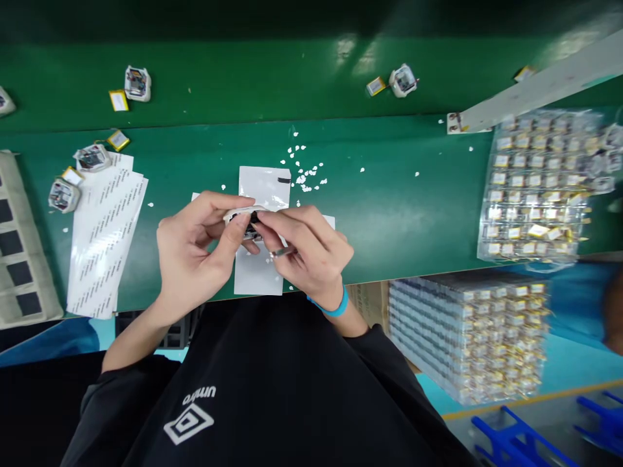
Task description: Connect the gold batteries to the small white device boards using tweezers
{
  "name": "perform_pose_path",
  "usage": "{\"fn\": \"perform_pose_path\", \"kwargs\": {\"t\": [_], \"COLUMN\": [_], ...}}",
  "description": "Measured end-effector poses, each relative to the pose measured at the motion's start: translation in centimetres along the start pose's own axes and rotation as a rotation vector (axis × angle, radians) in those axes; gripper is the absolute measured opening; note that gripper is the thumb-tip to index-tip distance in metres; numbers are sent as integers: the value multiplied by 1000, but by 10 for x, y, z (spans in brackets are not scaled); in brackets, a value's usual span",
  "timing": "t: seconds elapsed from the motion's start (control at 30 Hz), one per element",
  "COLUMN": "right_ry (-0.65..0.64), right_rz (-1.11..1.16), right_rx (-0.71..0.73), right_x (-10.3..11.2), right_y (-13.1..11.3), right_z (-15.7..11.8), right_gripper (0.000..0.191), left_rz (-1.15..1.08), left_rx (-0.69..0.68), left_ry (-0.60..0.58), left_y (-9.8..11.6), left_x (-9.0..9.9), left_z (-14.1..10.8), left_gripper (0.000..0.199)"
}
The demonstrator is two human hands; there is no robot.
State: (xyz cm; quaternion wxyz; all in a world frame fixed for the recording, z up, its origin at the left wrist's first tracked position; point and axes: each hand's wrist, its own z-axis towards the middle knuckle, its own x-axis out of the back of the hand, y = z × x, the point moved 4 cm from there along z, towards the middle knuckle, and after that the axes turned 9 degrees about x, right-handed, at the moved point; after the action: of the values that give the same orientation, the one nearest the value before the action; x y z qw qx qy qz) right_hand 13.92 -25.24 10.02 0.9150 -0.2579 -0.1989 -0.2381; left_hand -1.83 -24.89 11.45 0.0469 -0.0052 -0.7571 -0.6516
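Observation:
Between my hands is a small white plastic device housing (237,212) with black parts inside, held above the bench. My left hand (197,250) is closed around its left side, the thumb pressing on the front. With thumb and index finger, my right hand (311,250) pinches at a dark part in the opening; the fingers hide most of it. A short silver metal piece (282,251) shows at the right fingers; I cannot tell if it is a ring or a tool. Below lie a white sheet (263,178) and another white sheet (257,275).
Small white stickers (305,176) are scattered ahead. Open housings with battery packs lie left (92,157) and further back (403,80). Printed label sheets (100,240) and a foam tray (24,253) are leftward. Rightward are a battery tray (535,188), a metal post (535,84) and stacked trays (467,331).

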Motion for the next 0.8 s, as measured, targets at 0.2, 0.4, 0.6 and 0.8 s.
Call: {"fn": "perform_pose_path", "kwargs": {"t": [0.2, 0.4, 0.6, 0.8], "right_ry": [-118, -83, -45, -125], "right_rz": [59, 231, 207, 266], "right_rx": [81, 3, -126, -278], "right_x": [4, 5, 8, 16], "right_y": [8, 20, 27, 30], "right_z": [0, -4, -3, -2], "right_gripper": [18, 17, 12, 4], "left_rz": [39, 126, 103, 474], "left_rx": [7, 20, 46, -256], "left_ry": [41, -43, -248, -75], "left_y": [-3, -9, -20, -9], "left_x": [2, 6, -8, -16], "left_z": [0, 7, 11, 5], "left_gripper": [6, 6, 9, 17]}}
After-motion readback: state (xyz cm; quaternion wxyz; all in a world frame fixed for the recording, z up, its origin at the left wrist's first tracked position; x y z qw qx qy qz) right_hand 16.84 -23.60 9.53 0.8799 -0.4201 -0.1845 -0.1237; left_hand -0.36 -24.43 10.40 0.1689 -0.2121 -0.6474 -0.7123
